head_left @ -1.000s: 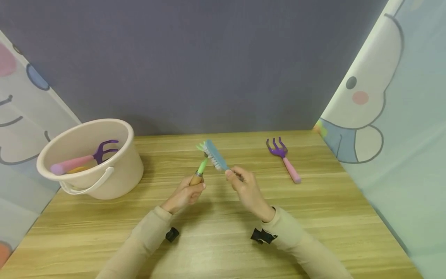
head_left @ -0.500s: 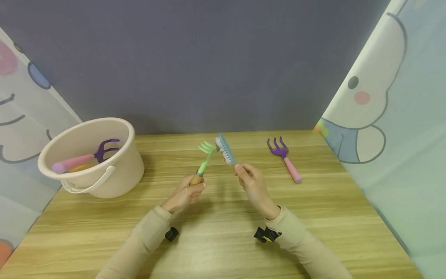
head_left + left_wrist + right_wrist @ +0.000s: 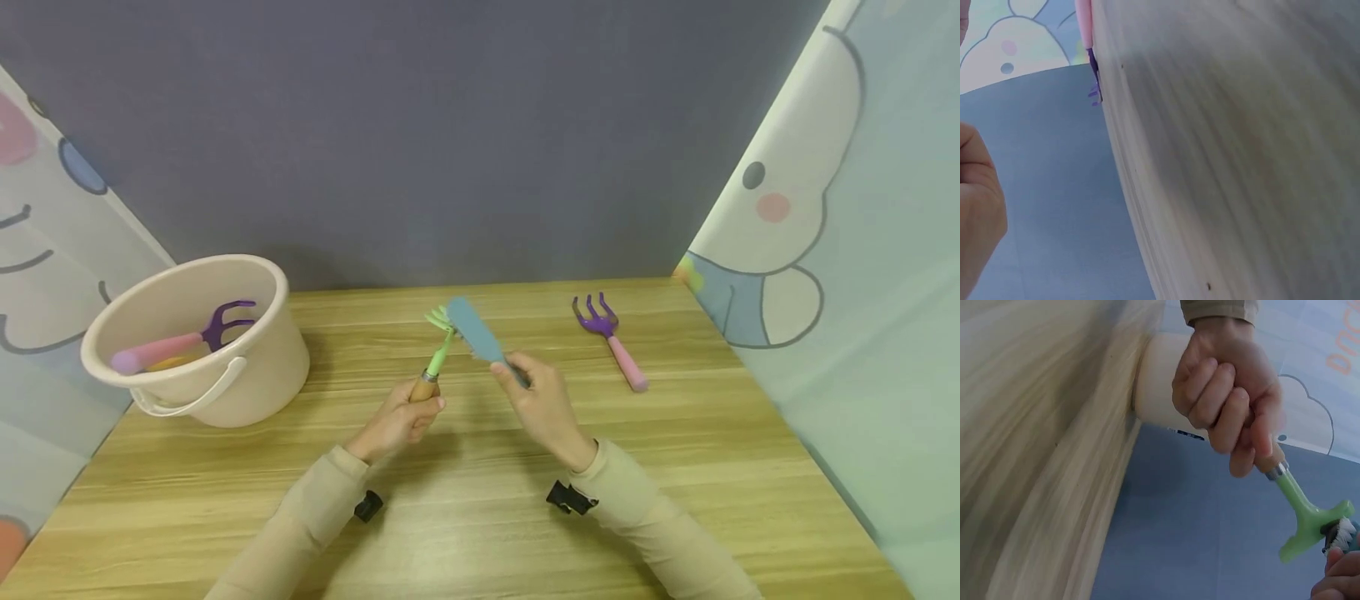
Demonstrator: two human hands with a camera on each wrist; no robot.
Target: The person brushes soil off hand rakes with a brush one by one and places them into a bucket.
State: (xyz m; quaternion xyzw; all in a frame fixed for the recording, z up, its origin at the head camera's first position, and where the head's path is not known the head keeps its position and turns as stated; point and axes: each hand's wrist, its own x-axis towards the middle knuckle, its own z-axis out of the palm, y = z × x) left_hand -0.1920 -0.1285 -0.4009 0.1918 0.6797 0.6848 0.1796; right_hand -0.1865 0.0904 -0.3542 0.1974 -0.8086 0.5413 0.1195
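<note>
In the head view my left hand [image 3: 397, 419] grips the wooden handle of a light-green hand rake [image 3: 437, 358], tines pointing up and away. My right hand [image 3: 546, 407] holds the handle of a blue scrubbing brush [image 3: 477, 332], its back facing up. The brush head lies against the rake near the base of the tines and covers part of it. From the right wrist view, white bristles [image 3: 1344, 535] press on the green rake head [image 3: 1310, 524], beside a dark patch. The left wrist view catches only part of the left hand [image 3: 979, 209].
A cream bucket [image 3: 262, 375] at the left holds a purple rake with a pink handle [image 3: 168, 350] and something yellow. Another purple rake [image 3: 609, 340] lies on the wooden table [image 3: 465, 533] at the right. A dark grey panel [image 3: 480, 150] stands behind.
The brush swung right, bristles showing, then came back left and turned so its blue back faces up over the rake. My left hand and the rake stay nearly still.
</note>
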